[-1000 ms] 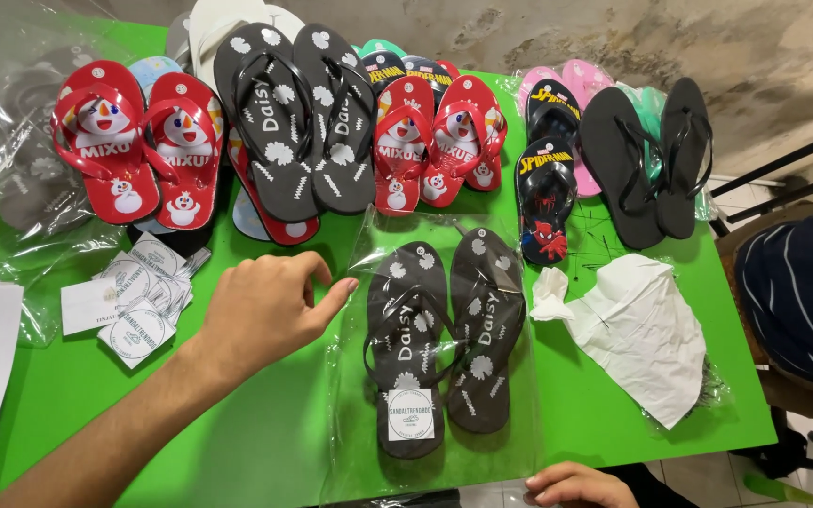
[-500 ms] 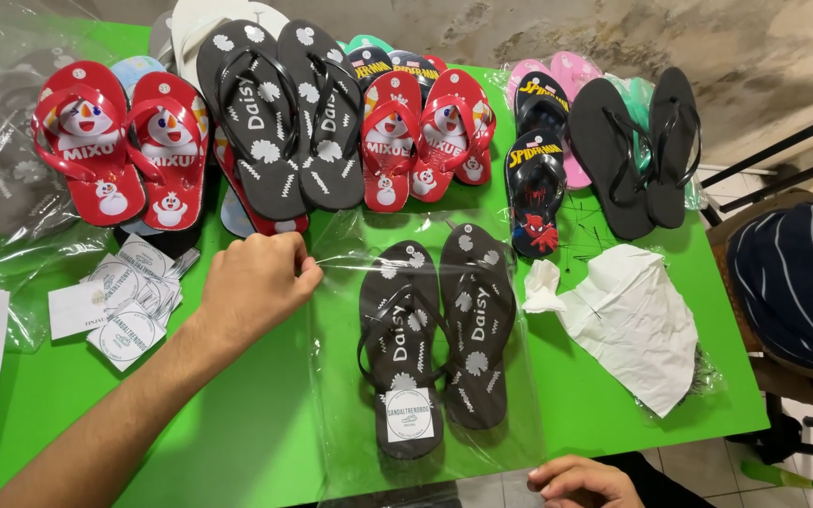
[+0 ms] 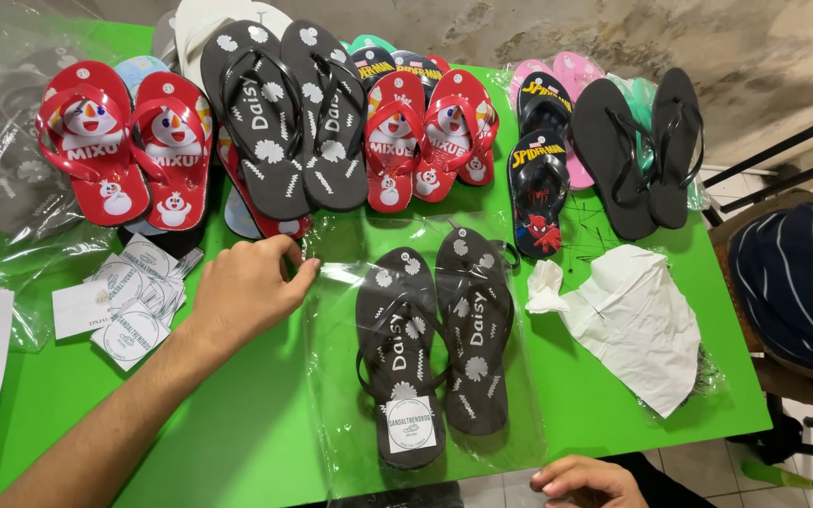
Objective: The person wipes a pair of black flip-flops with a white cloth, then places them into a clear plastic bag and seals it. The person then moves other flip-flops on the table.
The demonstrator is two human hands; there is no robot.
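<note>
Left hand (image 3: 251, 287): now pinching the top-left corner of the clear bag (image 3: 331, 376), fingers curling.
Right hand (image 3: 587, 482): staying at the table edge, loosely curled, holding nothing.
Black flip-flops (image 3: 435, 343): still lying inside the bag.

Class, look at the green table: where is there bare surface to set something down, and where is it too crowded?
Bare green table lies between the left hand and the clear bag holding black flip-flops. A smaller strip lies right of that bag, below the white paper. The back edge is crowded with red sandals and other pairs; paper tags fill the left.
</note>
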